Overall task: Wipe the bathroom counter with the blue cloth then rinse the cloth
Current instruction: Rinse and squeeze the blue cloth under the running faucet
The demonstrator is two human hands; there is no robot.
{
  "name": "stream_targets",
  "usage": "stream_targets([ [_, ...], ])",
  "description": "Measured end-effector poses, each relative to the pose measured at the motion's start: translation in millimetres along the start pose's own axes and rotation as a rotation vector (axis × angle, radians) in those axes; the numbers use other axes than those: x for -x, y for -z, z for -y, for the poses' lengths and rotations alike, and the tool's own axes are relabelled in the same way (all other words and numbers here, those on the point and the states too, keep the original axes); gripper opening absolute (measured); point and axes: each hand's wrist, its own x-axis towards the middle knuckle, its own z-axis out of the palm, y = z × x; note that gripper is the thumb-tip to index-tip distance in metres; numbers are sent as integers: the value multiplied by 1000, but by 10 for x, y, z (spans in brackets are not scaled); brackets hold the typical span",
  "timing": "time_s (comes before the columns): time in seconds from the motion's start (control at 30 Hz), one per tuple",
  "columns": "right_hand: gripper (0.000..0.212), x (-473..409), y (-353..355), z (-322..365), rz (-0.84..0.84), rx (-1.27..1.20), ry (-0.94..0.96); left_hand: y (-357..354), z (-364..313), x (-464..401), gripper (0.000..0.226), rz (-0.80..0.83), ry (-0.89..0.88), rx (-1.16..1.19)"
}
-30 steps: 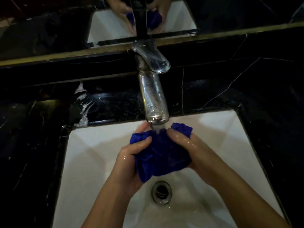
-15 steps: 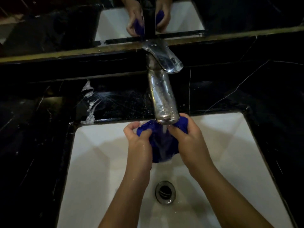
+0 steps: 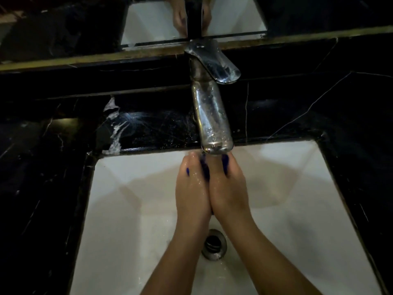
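Both my hands are pressed together over the white sink, just under the chrome faucet spout. My left hand and my right hand squeeze the blue cloth between them. Only thin dark-blue slivers of cloth show between the fingers; the rest is hidden inside the hands. Water runs from the spout onto the fingertips. The black marble counter surrounds the basin.
The faucet lever points right behind the spout. A metal drain sits below my wrists. White streaks mark the counter left of the faucet. A mirror at the back reflects the basin and my hands.
The cloth was spread out between my hands a second ago. My hands have closed in around it and come together, bunching it almost out of sight under the spout.
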Motion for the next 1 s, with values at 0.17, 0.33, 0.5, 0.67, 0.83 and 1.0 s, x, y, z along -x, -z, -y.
stream_targets([
  [0.17, 26, -56, -4, 55, -61, 39, 34, 12, -73, -24, 42, -46, -35, 20],
  [0.33, 54, -153, -12, 14, -16, -11, -4, 16, -34, -135, 49, -33, -111, -46],
  [0.5, 37, -297, 71, -104, -75, -282, -417, 45, -76, -82, 46, -108, 0, 148],
  [0.67, 26, -285, 424, -144, -149, -57, -334, 223, -36, -191, 35, -74, 143, 220],
  [0.83, 10, -178, 623, -4, 137, 177, -129, 286, -7, -143, 20, 176, 191, 45],
  [1.0, 8, -164, 507, 12, -43, 136, -11, 136, 34, -93, 20, 106, -19, -33],
])
